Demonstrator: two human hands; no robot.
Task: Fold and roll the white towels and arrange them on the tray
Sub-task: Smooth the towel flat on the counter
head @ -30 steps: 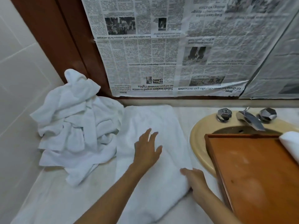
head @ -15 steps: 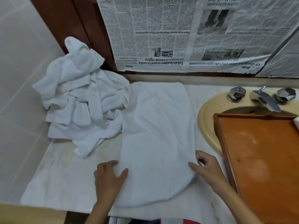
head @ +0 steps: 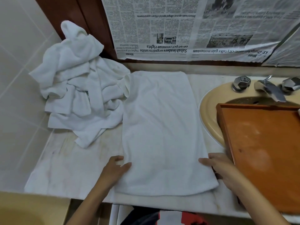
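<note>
Early days I reckon: 1 folded towel (head: 162, 132) lies flat, not yet rolled, between left hand (head: 113, 169) and right hand (head: 222, 168), each pinching a side edge, tray (head: 266, 151) just beside the right, crumpled pile (head: 78, 88) beyond the left.

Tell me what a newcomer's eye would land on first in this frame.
The long flat white terry towel spread in the centre, the left hand pinching its near left edge, the right hand at its near right edge. Then the crumpled heap of white towels at left and the orange-brown wooden tray over the beige sink at right.
</note>
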